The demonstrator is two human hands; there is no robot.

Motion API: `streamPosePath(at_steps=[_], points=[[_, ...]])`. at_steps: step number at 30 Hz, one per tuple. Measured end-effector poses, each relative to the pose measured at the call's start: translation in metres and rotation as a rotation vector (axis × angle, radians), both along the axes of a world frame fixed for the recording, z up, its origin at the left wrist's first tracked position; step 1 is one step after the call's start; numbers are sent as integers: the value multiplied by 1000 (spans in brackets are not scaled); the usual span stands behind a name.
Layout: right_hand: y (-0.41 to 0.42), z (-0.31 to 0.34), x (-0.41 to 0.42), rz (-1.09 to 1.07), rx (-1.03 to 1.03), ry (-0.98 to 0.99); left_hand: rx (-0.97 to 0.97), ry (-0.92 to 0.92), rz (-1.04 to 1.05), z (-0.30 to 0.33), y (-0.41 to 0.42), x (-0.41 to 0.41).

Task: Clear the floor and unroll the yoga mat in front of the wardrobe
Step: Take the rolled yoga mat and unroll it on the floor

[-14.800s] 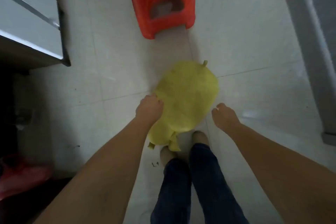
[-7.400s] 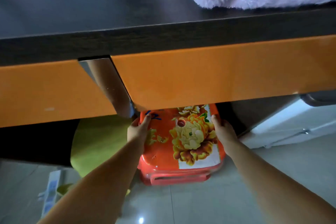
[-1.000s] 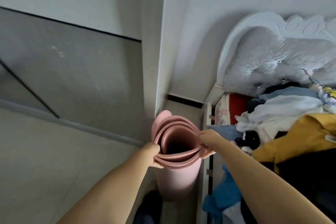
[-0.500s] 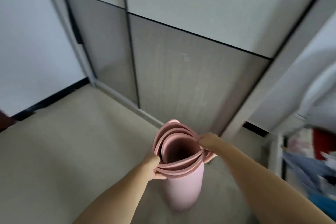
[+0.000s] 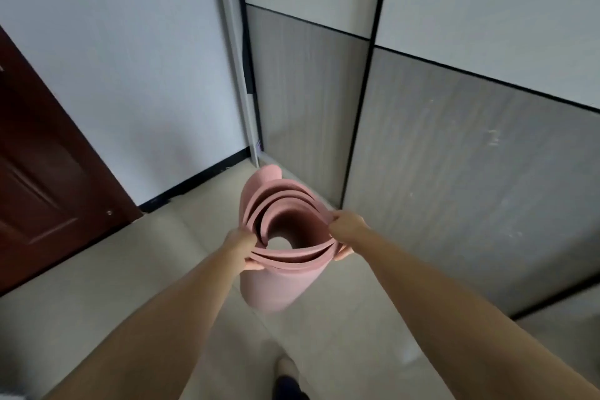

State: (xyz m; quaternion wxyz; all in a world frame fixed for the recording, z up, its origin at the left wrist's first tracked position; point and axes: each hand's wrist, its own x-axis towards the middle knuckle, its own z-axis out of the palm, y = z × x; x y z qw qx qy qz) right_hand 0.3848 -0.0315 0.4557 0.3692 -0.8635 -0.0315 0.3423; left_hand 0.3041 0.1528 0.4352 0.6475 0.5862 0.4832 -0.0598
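Observation:
A pink yoga mat (image 5: 279, 286), loosely rolled, hangs upright in front of me above the pale tiled floor (image 5: 107, 273). I look down into its open top end. My left hand (image 5: 242, 247) pinches the rim of the roll on its left side. My right hand (image 5: 345, 232) grips the rim on its right side. The wardrobe (image 5: 438, 127) with grey and white sliding doors stands just behind the mat, filling the right half of the view.
A dark red-brown door (image 5: 42, 172) is at the left. A white wall (image 5: 136, 58) with a black skirting strip runs between door and wardrobe. My foot (image 5: 285, 367) shows on the tiles at the bottom.
The view has swung left, from the bed and its clothes to the wardrobe, wall and door. Both hands keep the same hold on the rolled mat.

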Motion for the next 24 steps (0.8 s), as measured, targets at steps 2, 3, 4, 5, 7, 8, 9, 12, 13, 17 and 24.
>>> streamPosePath(at_steps=[2, 3, 4, 5, 7, 8, 9, 12, 13, 17, 24], points=[[36, -7, 25, 9, 6, -9, 1, 0, -30, -9, 37, 27], [54, -9, 41, 21, -7, -18, 10, 10, -25, -14, 59, 45], [70, -13, 57, 15, -16, -17, 10, 21, -21, -17, 76, 59], [87, -14, 76, -2, -16, -7, -2, 25, -38, -20, 93, 75], [122, -15, 105, -5, -35, 8, -37, 21, -59, -29, 126, 99], [139, -15, 117, 4, -51, 1, -49, 22, -54, -33, 144, 109], [157, -14, 128, 11, -67, -10, -63, 27, -58, -38, 163, 120], [196, -20, 150, 40, -115, -34, -102, 9, -72, -52, 205, 147], [206, -25, 157, 38, -137, -38, -120, -3, -91, -57, 217, 160], [227, -53, 173, -215, -125, -54, -178, -65, -177, -84, 250, 212], [312, -132, 174, -541, -134, -199, -341, -137, -284, -163, 331, 270]])
